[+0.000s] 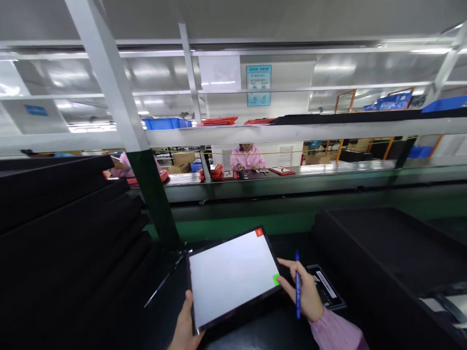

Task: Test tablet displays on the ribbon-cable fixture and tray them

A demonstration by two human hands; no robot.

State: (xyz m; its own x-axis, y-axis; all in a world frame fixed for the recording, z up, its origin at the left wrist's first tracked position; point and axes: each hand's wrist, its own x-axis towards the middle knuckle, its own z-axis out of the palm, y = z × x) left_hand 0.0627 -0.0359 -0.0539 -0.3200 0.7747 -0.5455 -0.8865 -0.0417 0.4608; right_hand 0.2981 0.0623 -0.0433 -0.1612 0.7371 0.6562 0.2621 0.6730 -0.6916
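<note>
A tablet [232, 277] with a lit white screen is tilted up over a dark work surface, with a red square at its top right corner and a green square at its lower right corner. My left hand [185, 326] grips its lower left corner, thumb on the bezel. My right hand [305, 292] holds a blue pen [298, 284] while its forefinger stretches out to the green square on the screen.
A tall stack of black foam trays [65, 233] stands at the left and a black tray [386, 257] at the right. A white-and-green post [153, 194] rises ahead. Beyond a green conveyor [292, 204], a person in pink [248, 158] works at the far bench.
</note>
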